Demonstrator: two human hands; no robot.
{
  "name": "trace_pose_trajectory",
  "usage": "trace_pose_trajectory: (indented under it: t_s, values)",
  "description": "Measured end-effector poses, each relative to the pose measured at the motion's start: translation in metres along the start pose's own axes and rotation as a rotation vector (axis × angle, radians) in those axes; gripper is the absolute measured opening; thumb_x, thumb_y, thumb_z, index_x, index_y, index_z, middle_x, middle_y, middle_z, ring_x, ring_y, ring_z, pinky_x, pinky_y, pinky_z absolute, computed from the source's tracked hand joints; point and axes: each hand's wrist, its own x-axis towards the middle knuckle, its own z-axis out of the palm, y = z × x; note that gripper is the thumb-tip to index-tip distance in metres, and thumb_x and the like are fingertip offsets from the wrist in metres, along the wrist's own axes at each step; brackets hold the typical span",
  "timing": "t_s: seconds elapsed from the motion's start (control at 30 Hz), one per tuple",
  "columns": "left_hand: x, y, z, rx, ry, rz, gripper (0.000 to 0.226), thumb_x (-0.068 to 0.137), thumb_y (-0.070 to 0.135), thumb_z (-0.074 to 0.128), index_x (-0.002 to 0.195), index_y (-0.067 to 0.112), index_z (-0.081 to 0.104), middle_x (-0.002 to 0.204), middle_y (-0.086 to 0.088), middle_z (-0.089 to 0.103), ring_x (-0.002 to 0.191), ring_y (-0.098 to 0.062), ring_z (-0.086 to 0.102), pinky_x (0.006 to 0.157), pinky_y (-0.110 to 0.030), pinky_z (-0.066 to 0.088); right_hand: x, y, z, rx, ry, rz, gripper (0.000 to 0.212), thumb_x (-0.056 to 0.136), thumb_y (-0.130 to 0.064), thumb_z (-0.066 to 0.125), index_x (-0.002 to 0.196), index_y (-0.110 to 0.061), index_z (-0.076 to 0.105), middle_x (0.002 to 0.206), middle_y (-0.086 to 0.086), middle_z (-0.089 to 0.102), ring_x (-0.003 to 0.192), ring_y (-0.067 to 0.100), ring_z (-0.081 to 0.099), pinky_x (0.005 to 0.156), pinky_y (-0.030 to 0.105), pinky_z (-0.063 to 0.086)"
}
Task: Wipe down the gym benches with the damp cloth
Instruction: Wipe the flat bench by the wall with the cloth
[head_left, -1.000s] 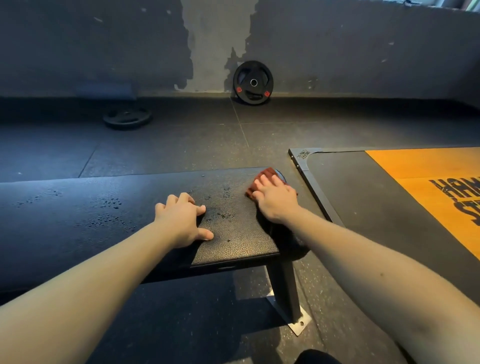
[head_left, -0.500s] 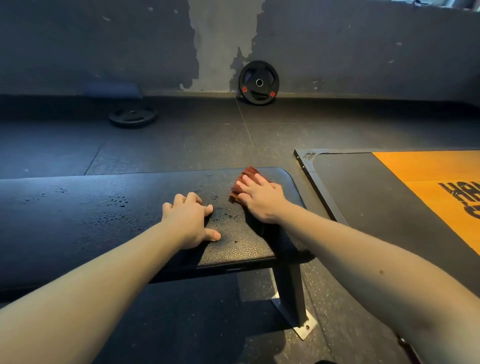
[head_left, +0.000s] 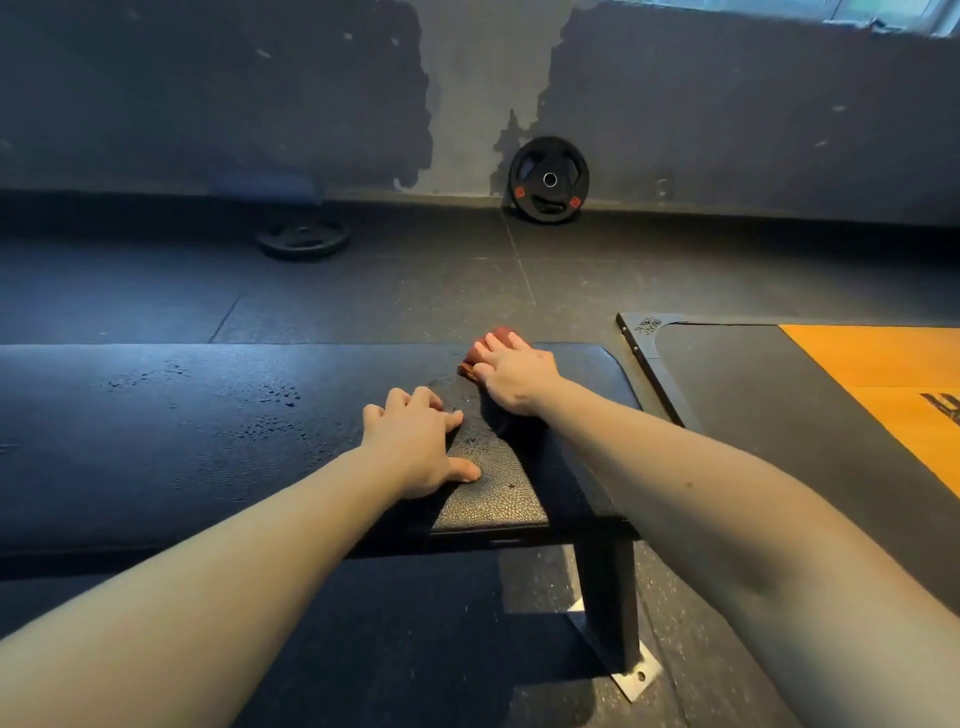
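At the far left of the frame the black padded bench (head_left: 208, 441) runs across the middle of the picture, its textured top speckled with water droplets (head_left: 275, 395) left of centre. Beyond it, in the upper left, a dark weight plate (head_left: 303, 236) lies flat on the rubber floor near the foot of the wall. Just left of centre the left hand (head_left: 415, 447) rests palm-down on the bench top, its fingers bent with the tips on the pad and the thumb spread out to the right; it holds nothing. Slightly right of it and further up, at the bench's far edge near its right end, sits the reddish-brown cloth (head_left: 485, 353), bunched and mostly covered. The right hand (head_left: 517, 376) lies on top of it, fingers laid fairly straight and close together over the fabric, pressing it down onto the pad rather than wrapping round it; a wet sheen shows on the pad just beside the cloth. Above, against the patchy grey wall, a second weight plate (head_left: 549, 180) with red marks leans upright. Below the bench's right end a black leg (head_left: 608, 597) drops to a pale metal foot plate (head_left: 636, 675) on the floor. To the right lies a lifting platform with a dark metal frame (head_left: 644, 353) and an orange panel (head_left: 883, 374) reaching the right edge.
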Motion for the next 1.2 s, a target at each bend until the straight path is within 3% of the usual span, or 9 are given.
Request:
trace_pose_trajectory:
  t_s: [0.1,0.23,0.3,0.4,0.63,0.77,0.87,1.07,1.2]
  values:
    - [-0.004,-0.005,0.001,-0.038,0.041,0.010,0.086,0.081,0.082,0.054,0.154,0.041,0.036,0.157,0.005,0.034,0.142,-0.027,0.028,0.110,-0.048,0.030,-0.007,0.049,-0.003,-0.009,0.003,0.112,0.045,0.109,-0.040,0.023,0.146,-0.022,0.042,0.152,0.003,0.036,0.146,0.032,0.028,0.115,0.055,0.033]
    - [-0.016,-0.021,0.003,-0.068,0.106,-0.031,0.071,0.083,0.078,0.056,0.143,0.041,0.050,0.151,0.006,0.043,0.138,-0.026,0.032,0.107,-0.047,0.032,-0.006,0.063,0.000,0.077,-0.010,0.394,0.057,0.107,-0.042,0.019,0.161,-0.024,0.024,0.172,0.003,0.010,0.157,0.039,0.003,0.124,0.062,0.005]
    - [-0.026,-0.032,0.004,-0.084,0.110,-0.072,0.063,0.084,0.075,0.058,0.136,0.040,0.056,0.148,0.006,0.046,0.136,-0.025,0.035,0.106,-0.046,0.032,-0.007,0.034,-0.001,0.119,0.014,0.429,0.065,0.104,-0.054,0.021,0.161,-0.023,0.023,0.172,0.007,0.009,0.156,0.042,-0.001,0.123,0.064,0.001]
    - [-0.046,-0.046,0.010,-0.103,0.111,-0.129,0.063,0.084,0.074,0.058,0.137,0.038,0.057,0.149,0.006,0.045,0.136,-0.025,0.035,0.107,-0.046,0.031,-0.009,-0.013,0.006,0.106,0.019,0.309,0.075,0.100,-0.068,0.024,0.162,-0.025,0.023,0.172,0.009,0.009,0.157,0.042,-0.001,0.124,0.060,0.004]
    - [-0.070,-0.055,0.021,-0.120,0.141,-0.180,0.069,0.088,0.074,0.054,0.147,0.041,0.045,0.155,0.011,0.037,0.140,-0.024,0.030,0.108,-0.045,0.030,-0.051,-0.002,0.004,0.044,0.050,0.045,0.042,0.110,-0.034,0.032,0.147,-0.018,0.044,0.156,0.004,0.037,0.149,0.031,0.025,0.118,0.051,0.029]
    - [-0.071,-0.056,0.030,-0.176,0.175,-0.186,0.067,0.087,0.074,0.054,0.146,0.043,0.047,0.154,0.013,0.037,0.139,-0.023,0.029,0.108,-0.043,0.028,-0.074,0.047,0.007,0.033,0.113,0.223,0.039,0.110,-0.032,0.034,0.141,-0.016,0.051,0.153,0.005,0.040,0.148,0.033,0.026,0.119,0.051,0.027]
    - [-0.071,-0.058,0.033,-0.159,0.190,-0.182,0.066,0.087,0.075,0.053,0.145,0.044,0.048,0.154,0.015,0.037,0.140,-0.022,0.029,0.109,-0.043,0.027,-0.069,0.026,0.016,0.040,0.168,0.309,0.038,0.107,-0.033,0.033,0.133,-0.015,0.054,0.145,0.008,0.046,0.140,0.034,0.035,0.115,0.049,0.030]
    - [-0.067,-0.056,0.033,-0.162,0.173,-0.193,0.068,0.087,0.075,0.054,0.146,0.044,0.047,0.153,0.015,0.037,0.140,-0.022,0.027,0.109,-0.042,0.027,-0.081,-0.068,0.032,0.117,0.173,-0.026,0.041,0.110,-0.035,0.032,0.143,-0.019,0.051,0.158,0.002,0.040,0.151,0.028,0.025,0.121,0.043,0.021]
    - [-0.068,-0.057,0.033,-0.132,0.152,-0.172,0.068,0.089,0.075,0.050,0.149,0.043,0.044,0.155,0.013,0.034,0.140,-0.023,0.026,0.110,-0.044,0.027,-0.102,-0.037,0.011,0.199,0.091,-0.012,0.045,0.112,-0.034,0.034,0.153,-0.022,0.046,0.167,-0.001,0.030,0.154,0.025,0.023,0.122,0.038,0.016]
